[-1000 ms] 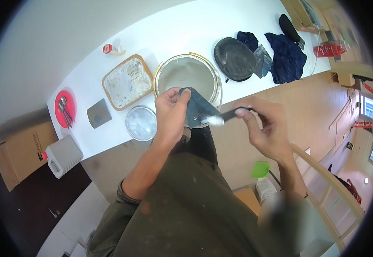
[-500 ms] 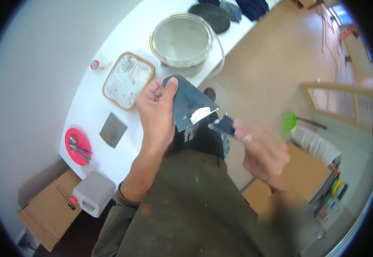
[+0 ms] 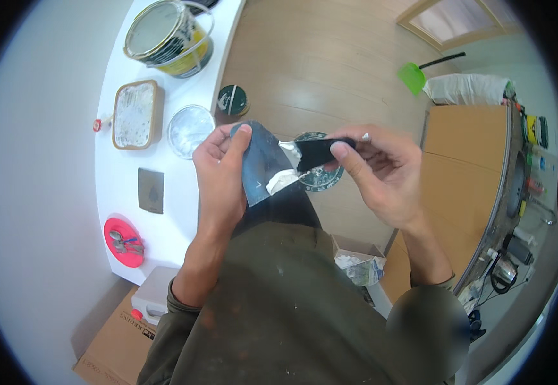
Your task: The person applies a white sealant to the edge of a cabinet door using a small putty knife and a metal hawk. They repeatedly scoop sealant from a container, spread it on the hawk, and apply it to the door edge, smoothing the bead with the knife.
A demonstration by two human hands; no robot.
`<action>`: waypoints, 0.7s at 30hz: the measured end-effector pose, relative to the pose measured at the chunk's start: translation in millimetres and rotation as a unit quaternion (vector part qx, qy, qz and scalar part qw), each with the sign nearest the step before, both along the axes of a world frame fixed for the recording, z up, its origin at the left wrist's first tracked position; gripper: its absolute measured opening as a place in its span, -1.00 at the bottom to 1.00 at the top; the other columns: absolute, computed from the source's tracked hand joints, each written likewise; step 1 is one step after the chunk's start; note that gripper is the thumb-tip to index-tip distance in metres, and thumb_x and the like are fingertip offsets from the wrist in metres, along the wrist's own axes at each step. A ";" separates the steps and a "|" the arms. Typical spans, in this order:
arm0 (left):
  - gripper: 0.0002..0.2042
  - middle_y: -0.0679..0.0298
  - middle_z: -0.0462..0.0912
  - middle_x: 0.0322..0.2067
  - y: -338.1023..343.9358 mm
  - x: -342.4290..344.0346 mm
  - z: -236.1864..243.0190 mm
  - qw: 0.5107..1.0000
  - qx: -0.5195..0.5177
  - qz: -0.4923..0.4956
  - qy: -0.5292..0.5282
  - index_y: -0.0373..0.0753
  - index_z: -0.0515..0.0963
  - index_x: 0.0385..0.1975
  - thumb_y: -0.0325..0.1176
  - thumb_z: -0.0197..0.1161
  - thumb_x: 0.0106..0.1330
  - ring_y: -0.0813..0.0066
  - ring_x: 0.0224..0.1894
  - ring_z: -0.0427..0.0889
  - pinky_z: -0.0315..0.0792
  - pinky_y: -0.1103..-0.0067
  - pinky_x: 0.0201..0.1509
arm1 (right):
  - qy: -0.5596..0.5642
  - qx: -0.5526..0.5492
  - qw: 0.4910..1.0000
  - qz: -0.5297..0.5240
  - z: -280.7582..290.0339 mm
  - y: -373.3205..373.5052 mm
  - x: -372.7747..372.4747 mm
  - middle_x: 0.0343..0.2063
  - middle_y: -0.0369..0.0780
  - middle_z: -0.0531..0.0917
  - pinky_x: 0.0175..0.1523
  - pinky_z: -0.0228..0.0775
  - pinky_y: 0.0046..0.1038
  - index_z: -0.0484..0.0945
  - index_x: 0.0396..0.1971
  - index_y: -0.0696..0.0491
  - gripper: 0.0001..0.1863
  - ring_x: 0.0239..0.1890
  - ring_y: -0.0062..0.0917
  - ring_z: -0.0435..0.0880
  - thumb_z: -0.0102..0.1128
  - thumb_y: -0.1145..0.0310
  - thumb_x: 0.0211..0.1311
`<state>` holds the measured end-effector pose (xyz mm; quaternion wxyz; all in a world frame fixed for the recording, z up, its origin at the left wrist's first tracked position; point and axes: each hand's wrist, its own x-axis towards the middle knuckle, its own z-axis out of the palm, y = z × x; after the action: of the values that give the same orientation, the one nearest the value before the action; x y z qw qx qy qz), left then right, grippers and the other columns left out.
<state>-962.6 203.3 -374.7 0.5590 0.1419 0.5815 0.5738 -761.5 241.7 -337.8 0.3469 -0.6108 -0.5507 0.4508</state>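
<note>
My left hand [image 3: 222, 176] grips a blue-grey putty scraper plate [image 3: 258, 163] by its upper left corner, thumb on top. A lump of white putty [image 3: 282, 181] sits near the plate's lower right edge. My right hand [image 3: 388, 173] pinches a small black putty spatula [image 3: 322, 153] between thumb and fingers. The spatula's end meets the right edge of the plate, and more white putty is smeared where the two come together. Both tools are held in the air above my lap, and a bit of white sticks to a right finger.
On the white table [image 3: 179, 179] at left stand a bucket [image 3: 183, 48], a putty-smeared tray [image 3: 154, 122], a round white lid [image 3: 191, 131], a grey sheet [image 3: 151, 190] and a pink plate [image 3: 113, 226] with spoons. Tins [image 3: 233, 101] stand beyond; a brown counter [image 3: 462, 160] lies right.
The view has swung to the right. My right hand has brought the black spatula up against the plate, and white putty now shows at their meeting edge. My left hand keeps its grip.
</note>
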 end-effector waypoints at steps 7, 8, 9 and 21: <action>-0.88 0.24 0.66 -0.41 -28.8 84.5 -7.8 0.995 0.039 -0.090 -0.017 -0.40 0.50 -0.25 -0.44 0.19 0.42 0.66 -0.42 0.61 0.47 0.72 -0.39 | 0.014 0.001 0.997 -0.076 -3.8 -53.2 87.5 -0.38 -0.18 0.67 -0.22 0.52 -0.53 0.59 -0.20 0.26 -0.87 -0.38 -0.54 0.67 0.13 0.54 0.35; -0.88 0.29 0.64 -0.44 -34.7 97.0 -6.6 0.995 0.039 -0.089 -0.014 -0.39 0.50 -0.26 -0.44 0.19 0.41 0.70 -0.44 0.58 0.42 0.73 -0.41 | 0.020 0.004 0.997 -0.080 -3.3 -60.2 100.5 -0.38 -0.18 0.67 -0.22 0.52 -0.53 0.59 -0.19 0.26 -0.87 -0.38 -0.55 0.67 0.13 0.54 0.35; -0.88 0.33 0.61 -0.46 -41.9 111.4 -6.1 0.995 0.040 -0.087 -0.009 -0.38 0.51 -0.27 -0.44 0.20 0.41 0.73 -0.46 0.54 0.38 0.74 -0.43 | 0.026 0.008 0.996 -0.084 -2.7 -67.5 113.6 -0.38 -0.18 0.67 -0.22 0.52 -0.53 0.59 -0.19 0.26 -0.87 -0.37 -0.55 0.67 0.13 0.53 0.35; -0.87 0.29 0.64 -0.46 -124.8 210.7 -9.0 0.992 0.090 -0.074 -0.039 -0.33 0.48 -0.28 -0.40 0.22 0.42 0.69 -0.46 0.61 0.45 0.72 -0.47 | 0.174 0.144 0.973 -0.042 -0.5 -148.2 218.2 -0.35 -0.19 0.68 -0.20 0.53 -0.54 0.59 -0.18 0.26 -0.86 -0.35 -0.56 0.67 0.13 0.53 0.37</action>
<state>-751.9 78.6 -383.8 0.6070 0.2121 0.4930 0.5861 -543.3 93.5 -338.3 0.5405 -0.4892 -0.5144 0.4516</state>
